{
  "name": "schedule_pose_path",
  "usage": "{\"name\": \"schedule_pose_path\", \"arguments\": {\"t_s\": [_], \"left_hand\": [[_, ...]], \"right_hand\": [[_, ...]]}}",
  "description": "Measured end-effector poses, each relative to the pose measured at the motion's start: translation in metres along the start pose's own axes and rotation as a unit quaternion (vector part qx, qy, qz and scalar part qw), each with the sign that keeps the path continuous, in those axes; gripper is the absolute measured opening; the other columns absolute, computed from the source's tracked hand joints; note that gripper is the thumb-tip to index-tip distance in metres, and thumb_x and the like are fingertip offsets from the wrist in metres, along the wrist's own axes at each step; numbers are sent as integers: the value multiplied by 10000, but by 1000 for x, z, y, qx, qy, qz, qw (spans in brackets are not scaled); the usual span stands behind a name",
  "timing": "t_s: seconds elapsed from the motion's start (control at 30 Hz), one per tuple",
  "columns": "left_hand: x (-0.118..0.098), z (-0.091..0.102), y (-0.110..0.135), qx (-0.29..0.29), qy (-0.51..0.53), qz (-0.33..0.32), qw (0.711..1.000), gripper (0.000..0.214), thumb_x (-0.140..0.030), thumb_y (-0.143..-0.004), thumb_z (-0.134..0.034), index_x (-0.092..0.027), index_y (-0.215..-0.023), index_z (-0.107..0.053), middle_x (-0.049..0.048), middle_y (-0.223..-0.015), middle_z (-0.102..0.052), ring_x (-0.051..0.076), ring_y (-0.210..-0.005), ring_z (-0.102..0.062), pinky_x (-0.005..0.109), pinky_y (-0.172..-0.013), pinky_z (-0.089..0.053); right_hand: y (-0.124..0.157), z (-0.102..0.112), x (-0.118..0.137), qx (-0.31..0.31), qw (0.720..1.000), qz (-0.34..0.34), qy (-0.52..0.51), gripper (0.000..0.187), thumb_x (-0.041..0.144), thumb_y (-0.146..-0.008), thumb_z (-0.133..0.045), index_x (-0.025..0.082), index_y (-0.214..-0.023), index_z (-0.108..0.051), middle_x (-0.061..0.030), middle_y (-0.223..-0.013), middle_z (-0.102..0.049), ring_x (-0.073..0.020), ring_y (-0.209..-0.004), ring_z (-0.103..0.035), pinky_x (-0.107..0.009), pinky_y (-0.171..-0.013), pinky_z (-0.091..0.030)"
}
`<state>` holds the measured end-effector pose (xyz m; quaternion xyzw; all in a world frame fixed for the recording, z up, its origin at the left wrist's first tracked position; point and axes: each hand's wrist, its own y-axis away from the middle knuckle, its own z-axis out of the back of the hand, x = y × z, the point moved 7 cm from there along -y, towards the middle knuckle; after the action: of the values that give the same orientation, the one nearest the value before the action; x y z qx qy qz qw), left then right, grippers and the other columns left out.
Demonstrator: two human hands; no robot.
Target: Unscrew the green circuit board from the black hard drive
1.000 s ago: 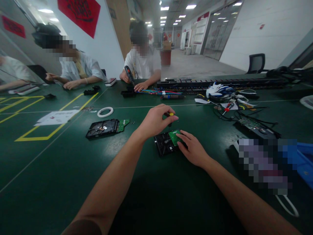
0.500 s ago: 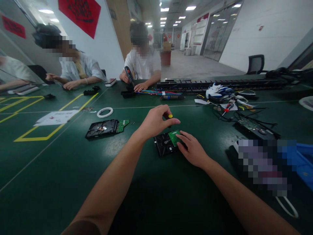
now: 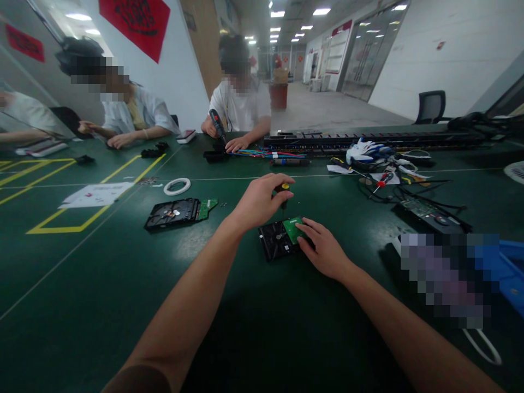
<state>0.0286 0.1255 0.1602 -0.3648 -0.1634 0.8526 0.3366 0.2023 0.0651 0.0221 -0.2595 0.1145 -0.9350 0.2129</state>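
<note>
Turning looks to be the work of this moment: my left hand (image 3: 260,203) has drawn its thumb back from where it stuck out past the yellow-ended screwdriver (image 3: 285,187) half a second ago, and the forefinger now reaches further forward over the handle. From my end of the link I read that as a fresh twist between thumb and finger, so the screw, if the tip sits in one, is probably not finished. The left grip is closed around the handle, and the shaft stands nearly upright over the far edge of the black hard drive (image 3: 273,240); the tip is too small for me to tell whether it is seated. The drive lies flat on the tabletop (image 3: 233,327) ahead of me, unmoved, with its green circuit board (image 3: 292,226) on top. My right hand (image 3: 325,250) stays put too, its fingers spread apart and resting on the board's right side without pinching it, which I judge steadies the drive against the twist. A second drive (image 3: 174,214) lies well to the left, and the ring of white tape (image 3: 177,186) sits just behind it.
</note>
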Motion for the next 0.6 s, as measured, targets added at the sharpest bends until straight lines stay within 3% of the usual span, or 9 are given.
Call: {"name": "schedule_pose_path", "arguments": {"t_s": [0.2,0.43,0.6], "left_hand": [[-1,-2,0,9,4,-8,1000,253,-161,-992,-624,-227,-1210,-733,55,-1195,-777,214,-1091,-718,386,-1012,-556],[-5,-4,0,29,-10,-30,999,433,-63,-993,-526,-206,-1370,-683,72,-1391,-711,221,-1294,-658,422,-1147,-503],[-8,-3,0,32,-10,-37,999,378,-107,-1003,-572,-203,-1344,-705,82,-1272,-757,221,-1184,-694,405,-1086,-527]], "right_hand": [[0,-1,-1,-1,1000,3,0,449,412,-1061,-508,223,-1452,-619,-156,-1564,-555,-340,-1448,-524,-612,-1195,-431],[0,-1,-2,-5,1000,2,-1,450,419,-1063,-504,229,-1455,-617,-151,-1555,-565,-341,-1441,-531,-611,-1183,-447],[0,-2,-2,0,1000,4,6,451,409,-1066,-501,211,-1455,-614,-157,-1562,-557,-337,-1451,-520,-600,-1197,-434]]}}
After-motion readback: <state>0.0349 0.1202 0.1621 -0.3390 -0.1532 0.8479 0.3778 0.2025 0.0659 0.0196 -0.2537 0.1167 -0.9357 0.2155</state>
